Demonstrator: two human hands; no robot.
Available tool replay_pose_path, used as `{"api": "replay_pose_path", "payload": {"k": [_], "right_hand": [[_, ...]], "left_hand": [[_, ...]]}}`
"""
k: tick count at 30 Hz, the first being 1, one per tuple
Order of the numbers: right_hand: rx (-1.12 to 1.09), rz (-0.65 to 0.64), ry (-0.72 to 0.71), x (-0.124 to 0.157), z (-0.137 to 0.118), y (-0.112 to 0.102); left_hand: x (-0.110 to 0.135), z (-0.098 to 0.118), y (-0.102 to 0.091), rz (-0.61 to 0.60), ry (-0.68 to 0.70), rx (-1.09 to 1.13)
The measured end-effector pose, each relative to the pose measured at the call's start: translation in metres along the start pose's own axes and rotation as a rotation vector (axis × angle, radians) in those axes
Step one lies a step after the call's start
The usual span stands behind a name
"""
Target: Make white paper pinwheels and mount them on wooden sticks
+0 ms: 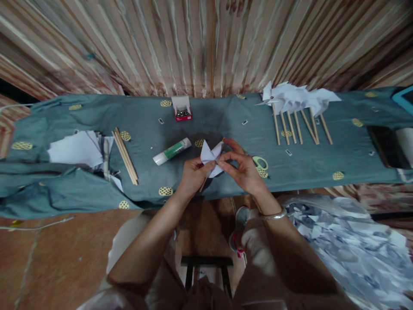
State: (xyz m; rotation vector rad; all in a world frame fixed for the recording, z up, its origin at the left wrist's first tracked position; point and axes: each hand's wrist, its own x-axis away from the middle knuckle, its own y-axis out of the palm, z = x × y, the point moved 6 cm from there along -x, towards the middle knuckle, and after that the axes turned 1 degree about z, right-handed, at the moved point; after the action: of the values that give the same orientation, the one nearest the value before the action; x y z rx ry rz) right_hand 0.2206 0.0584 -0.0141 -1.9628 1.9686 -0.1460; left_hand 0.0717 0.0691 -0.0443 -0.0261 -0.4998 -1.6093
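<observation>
A white paper pinwheel [211,156] is between my two hands over the front part of the table. My left hand [194,174] is closed on its left side, thumb pressed near the middle. My right hand [240,168] pinches at the pinwheel's centre with thumb and index finger; any pin there is too small to make out. Part of a wooden stick [203,185] shows below the paper, the rest mostly hidden. Just right of my right hand lie scissors with pale green handles [260,163]. A glue stick [172,151] rests left of the pinwheel.
Behind stands an open red-and-white box of metal pins [182,113]. Several finished pinwheels [290,99] lie at the back right. Loose sticks [125,157] and stacked white paper [77,148] are on the left. A dark phone [385,146] lies far right; a bag of paper scraps [351,245] is below.
</observation>
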Motion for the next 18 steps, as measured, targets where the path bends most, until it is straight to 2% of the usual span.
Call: {"api": "replay_pose_path", "payload": {"k": [6,9,13,18], "right_hand": [[-0.056,0.033,0.006,0.006,-0.011,-0.004],[-0.118,0.065,0.050,0.009,-0.013,-0.016],[-0.214,0.159,0.106,0.011,-0.002,-0.036],[-0.009,0.198,0.091,0.013,0.013,-0.048]], "left_hand": [[0.002,0.002,-0.005,0.038,0.036,-0.021],[0.002,0.002,-0.008,0.055,0.050,-0.005],[0.003,0.005,-0.011,0.082,0.076,0.036],[0.005,0.008,-0.013,0.101,0.084,0.112]]}}
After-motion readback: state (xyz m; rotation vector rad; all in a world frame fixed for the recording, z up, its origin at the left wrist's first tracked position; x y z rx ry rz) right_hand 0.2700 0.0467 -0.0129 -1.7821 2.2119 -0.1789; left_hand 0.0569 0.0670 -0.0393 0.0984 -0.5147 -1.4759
